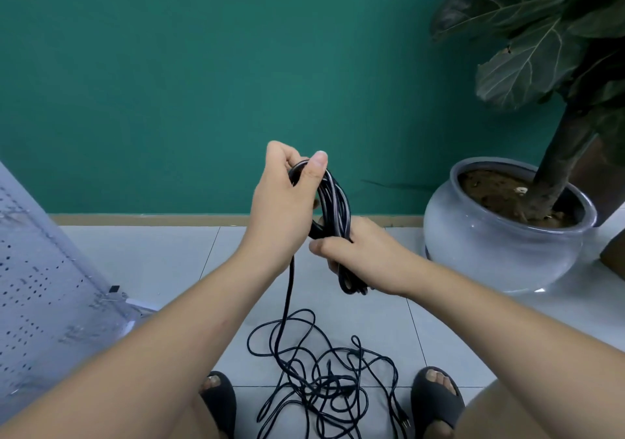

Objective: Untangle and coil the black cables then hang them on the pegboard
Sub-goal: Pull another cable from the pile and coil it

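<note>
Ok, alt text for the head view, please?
The left hand and right hand grip a coil of black cable; its loose end drops to a tangle on the tiled floor. A pegboard is at left, a potted plant at right.

Coil (334,202) above cable tangle (321,384) on floor (152,256); pegboard (40,286) left, plant pot (500,256) right, wall (203,83) behind.

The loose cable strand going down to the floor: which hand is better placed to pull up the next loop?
Probably the left hand: the loose strand hangs directly below it toward the tangle, while the right hand grips the lower end of the coil and can hold it.
</note>
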Available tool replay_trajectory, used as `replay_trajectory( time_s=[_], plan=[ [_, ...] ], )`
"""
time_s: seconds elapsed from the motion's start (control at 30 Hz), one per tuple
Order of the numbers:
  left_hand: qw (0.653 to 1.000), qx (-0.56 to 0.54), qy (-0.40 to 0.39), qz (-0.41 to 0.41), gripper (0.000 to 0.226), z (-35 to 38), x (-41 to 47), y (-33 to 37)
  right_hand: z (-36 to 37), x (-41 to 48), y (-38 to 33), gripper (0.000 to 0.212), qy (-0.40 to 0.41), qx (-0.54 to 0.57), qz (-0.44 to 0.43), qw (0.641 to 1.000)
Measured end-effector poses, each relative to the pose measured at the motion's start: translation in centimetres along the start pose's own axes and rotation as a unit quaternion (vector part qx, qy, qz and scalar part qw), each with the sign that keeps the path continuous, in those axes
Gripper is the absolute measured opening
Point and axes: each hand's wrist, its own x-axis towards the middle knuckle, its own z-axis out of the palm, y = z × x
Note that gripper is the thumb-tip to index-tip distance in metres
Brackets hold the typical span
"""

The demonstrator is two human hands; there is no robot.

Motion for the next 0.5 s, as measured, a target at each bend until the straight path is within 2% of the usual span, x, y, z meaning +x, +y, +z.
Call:
replay_trajectory(
  time_s=[0.2, 0.33, 0.5],
  plan=[
    [0.999, 0.034, 0.025, -0.023, 0.052, 0.1, 0.2, 1.4, 0.1, -0.6, -0.9, 0.033, 0.058, -0.011, -0.037, 0.998],
    [0.995, -0.093, 0.014, -0.028, 0.045, 0.2, 0.5, 1.7, 0.1, -0.2, -1.3, 0.028, 0.062, 0.005, -0.030, 0.998],
    [0.963, -0.249, -0.008, -0.103, 0.034, 0.9, 0.8, 1.6, 0.7, 0.3, -1.4, 0.025, -0.022, 0.126, -0.002, 0.992]
  ],
)
